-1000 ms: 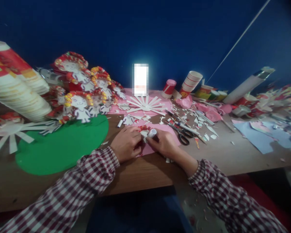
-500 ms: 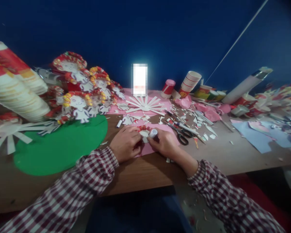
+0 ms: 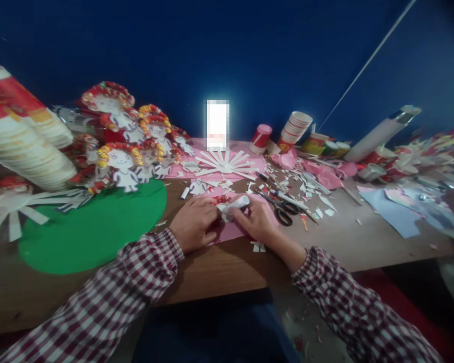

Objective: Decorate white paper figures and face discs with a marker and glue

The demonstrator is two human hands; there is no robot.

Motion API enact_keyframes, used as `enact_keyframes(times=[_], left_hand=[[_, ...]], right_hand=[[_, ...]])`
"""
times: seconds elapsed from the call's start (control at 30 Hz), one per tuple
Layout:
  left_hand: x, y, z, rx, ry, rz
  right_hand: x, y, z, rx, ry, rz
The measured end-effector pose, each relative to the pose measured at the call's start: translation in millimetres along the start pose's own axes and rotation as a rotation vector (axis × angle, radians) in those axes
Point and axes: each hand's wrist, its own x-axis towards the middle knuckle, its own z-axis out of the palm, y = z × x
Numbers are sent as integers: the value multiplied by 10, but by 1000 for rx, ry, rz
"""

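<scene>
My right hand (image 3: 260,220) grips a white glue stick (image 3: 239,202), tilted with its lower end over a small white paper piece (image 3: 222,207). Red curled paper (image 3: 221,199) edges the top of that piece. My left hand (image 3: 195,224) closes its fingers on the left side of the piece and hides part of it. Under both hands lies a pink paper sheet (image 3: 230,231). A short white cylinder (image 3: 184,192), like a glue cap, stands beyond my left hand, with a white paper cutout figure (image 3: 200,187) beside it.
Scissors (image 3: 283,209), pencils and paper scraps lie right of my hands. A green oval mat (image 3: 94,232) is at the left, below several paper dolls (image 3: 123,164). Stacked paper cups (image 3: 26,136) lean at far left. A cup cut into strips (image 3: 227,164) lies ahead.
The glue stick has tipped from pointing toward me to lying more sideways, its lower end now on or just above the paper piece. My left hand stays in place.
</scene>
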Motion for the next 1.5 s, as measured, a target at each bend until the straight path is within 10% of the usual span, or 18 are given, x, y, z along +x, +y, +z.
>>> enact_keyframes(times=[0.2, 0.43, 0.63, 0.87, 1.5], left_hand=[[-45, -28, -23, 17, 24, 28], [-75, -61, -15, 49, 102, 63], [-52, 334, -108, 79, 202, 152], [238, 992, 170, 89, -47, 69], [245, 927, 384, -36, -79, -65]], right_hand=[[68, 11, -44, 606, 347, 120], [-56, -41, -131, 724, 399, 168], [-228, -42, -357, 461, 396, 149], [-326, 120, -531, -72, 182, 90], [-329, 306, -411, -372, 6, 61]])
